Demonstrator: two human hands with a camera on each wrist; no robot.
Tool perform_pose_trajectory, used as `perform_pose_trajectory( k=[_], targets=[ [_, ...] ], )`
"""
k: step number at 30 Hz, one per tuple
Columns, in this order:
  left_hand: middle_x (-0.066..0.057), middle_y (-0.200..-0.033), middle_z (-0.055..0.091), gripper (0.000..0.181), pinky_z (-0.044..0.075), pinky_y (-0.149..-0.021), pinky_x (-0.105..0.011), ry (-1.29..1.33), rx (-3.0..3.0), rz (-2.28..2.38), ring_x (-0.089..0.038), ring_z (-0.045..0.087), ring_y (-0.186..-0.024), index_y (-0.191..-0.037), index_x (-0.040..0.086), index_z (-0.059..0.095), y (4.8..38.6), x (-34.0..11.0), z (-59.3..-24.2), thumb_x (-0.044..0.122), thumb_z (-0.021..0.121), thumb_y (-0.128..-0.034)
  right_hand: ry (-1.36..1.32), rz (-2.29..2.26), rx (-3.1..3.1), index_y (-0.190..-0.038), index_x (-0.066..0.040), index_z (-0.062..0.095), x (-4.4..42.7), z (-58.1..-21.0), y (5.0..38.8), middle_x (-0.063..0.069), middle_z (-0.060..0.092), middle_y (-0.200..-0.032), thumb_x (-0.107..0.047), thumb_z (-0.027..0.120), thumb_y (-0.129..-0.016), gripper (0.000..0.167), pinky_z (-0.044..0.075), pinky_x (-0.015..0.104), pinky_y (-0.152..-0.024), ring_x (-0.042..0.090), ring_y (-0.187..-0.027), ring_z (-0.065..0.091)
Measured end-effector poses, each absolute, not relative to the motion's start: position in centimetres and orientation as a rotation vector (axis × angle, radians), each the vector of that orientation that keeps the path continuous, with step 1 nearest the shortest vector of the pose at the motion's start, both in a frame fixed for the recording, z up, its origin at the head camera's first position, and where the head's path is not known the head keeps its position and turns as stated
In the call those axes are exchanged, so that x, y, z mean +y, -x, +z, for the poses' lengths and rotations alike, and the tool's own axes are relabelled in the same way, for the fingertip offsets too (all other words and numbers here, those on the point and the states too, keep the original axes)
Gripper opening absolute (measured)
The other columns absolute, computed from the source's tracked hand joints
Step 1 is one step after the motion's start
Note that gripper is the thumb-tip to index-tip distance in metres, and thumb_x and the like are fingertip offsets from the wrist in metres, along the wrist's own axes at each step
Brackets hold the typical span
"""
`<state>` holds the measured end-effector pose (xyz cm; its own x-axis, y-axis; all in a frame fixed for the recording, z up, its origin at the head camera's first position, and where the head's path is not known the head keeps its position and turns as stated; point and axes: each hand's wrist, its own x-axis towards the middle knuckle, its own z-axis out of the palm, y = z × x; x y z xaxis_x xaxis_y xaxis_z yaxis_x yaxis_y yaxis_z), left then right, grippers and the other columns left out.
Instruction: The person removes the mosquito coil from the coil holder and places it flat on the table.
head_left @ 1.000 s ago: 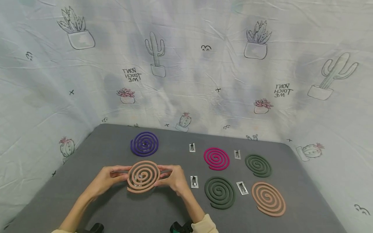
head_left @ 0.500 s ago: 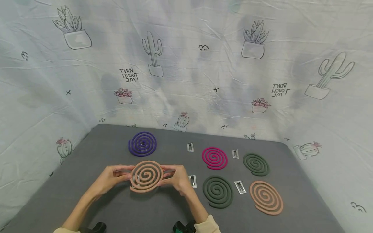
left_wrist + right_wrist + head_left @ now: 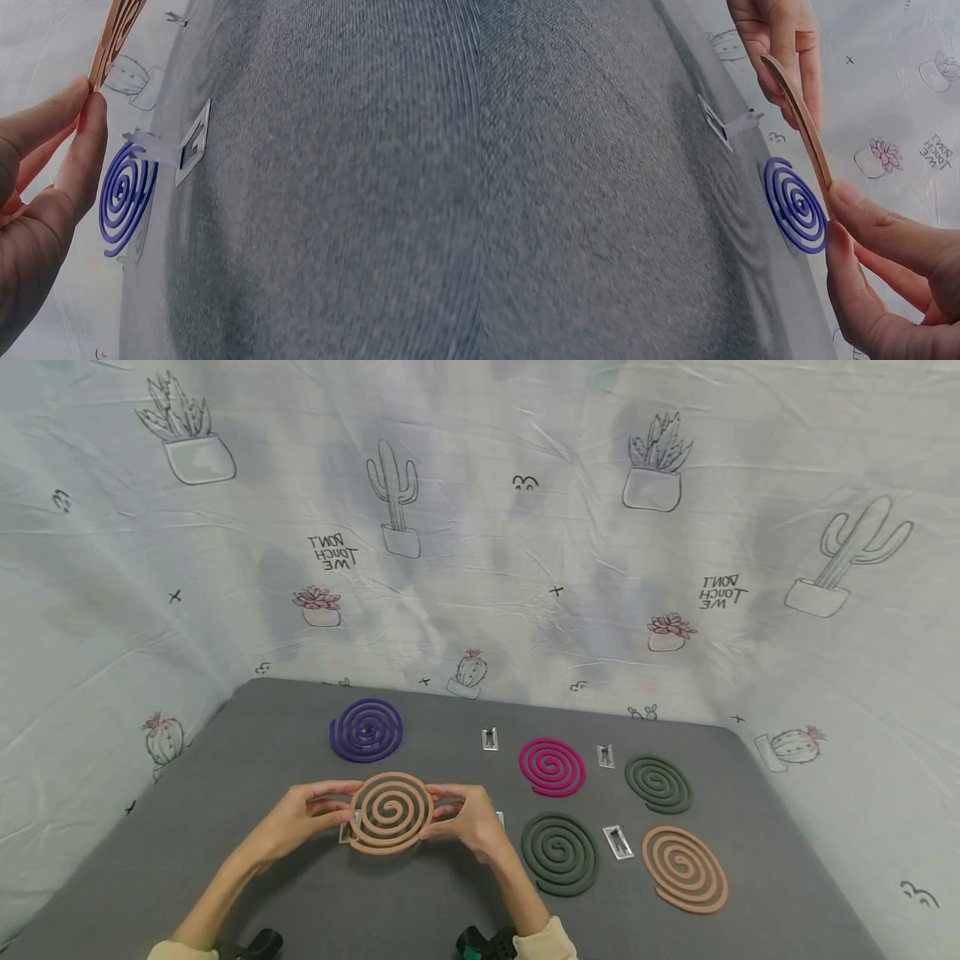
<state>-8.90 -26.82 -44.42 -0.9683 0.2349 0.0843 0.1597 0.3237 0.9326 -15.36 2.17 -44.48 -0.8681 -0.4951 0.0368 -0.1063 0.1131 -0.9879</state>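
Note:
A tan mosquito coil (image 3: 392, 812) is held above the grey table, in front of the purple mosquito coil (image 3: 367, 730). My left hand (image 3: 296, 822) pinches its left edge between thumb and fingers. At the opposite edge my right hand (image 3: 468, 818) pinches it the same way. The right wrist view shows the tan coil (image 3: 804, 120) nearly edge-on, slightly bowed. A metal coil stand (image 3: 347, 828) lies on the table, partly hidden behind the coil's left side; its raised prong shows in the left wrist view. The purple coil (image 3: 124, 196) appears raised off the surface there.
To the right lie a pink coil (image 3: 552, 767), two green coils (image 3: 560, 854) (image 3: 659, 783) and another tan coil (image 3: 685, 869). Metal stands (image 3: 490, 739) (image 3: 606, 757) (image 3: 618, 842) sit among them. One more is mostly hidden behind my right hand. A printed curtain (image 3: 480, 527) surrounds the table.
Both hands have carried the tan coil a little to the right, uncovering part of the stand on its left. My right hand now covers most of another stand. The view has shifted slightly.

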Motion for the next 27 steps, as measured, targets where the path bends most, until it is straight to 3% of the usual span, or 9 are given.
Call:
perform_pose_trajectory(
  k=[7,17,27],
  targets=[
    [-0.044,-0.136,0.065,0.05,0.06,-0.09,-0.015,-0.39,2.446,1.782,0.004,0.073,-0.106,-0.145,-0.023,0.053,9.2,-26.2,-44.5,0.001,0.071,-0.1047,0.598,-1.758,2.134,-0.133,0.014,0.071,3.0,-44.3,15.5,0.029,0.075,-0.125,0.02,0.089,-0.076,0.061,0.065,0.024,-0.076,0.024,-0.097,0.079],
    [-0.042,-0.139,0.064,0.048,0.061,-0.09,-0.017,-0.402,2.467,1.726,0.004,0.073,-0.105,-0.143,-0.022,0.056,9.9,-25.4,-44.5,0.001,0.071,-0.1044,0.615,-1.741,2.133,-0.133,0.016,0.069,4.0,-44.1,15.7,0.032,0.074,-0.123,0.021,0.088,-0.076,0.06,0.066,0.028,-0.078,0.032,-0.101,0.079],
    [-0.042,-0.143,0.061,0.049,0.063,-0.088,-0.019,-0.44,2.457,1.708,0.002,0.073,-0.106,-0.142,-0.024,0.056,10.6,-24.4,-44.6,0.001,0.072,-0.1037,0.562,-1.658,2.2,-0.132,0.012,0.072,5.2,-43.9,16.2,0.027,0.076,-0.129,0.018,0.09,-0.076,0.059,0.063,0.024,-0.075,0.023,-0.096,0.078]
  ],
)
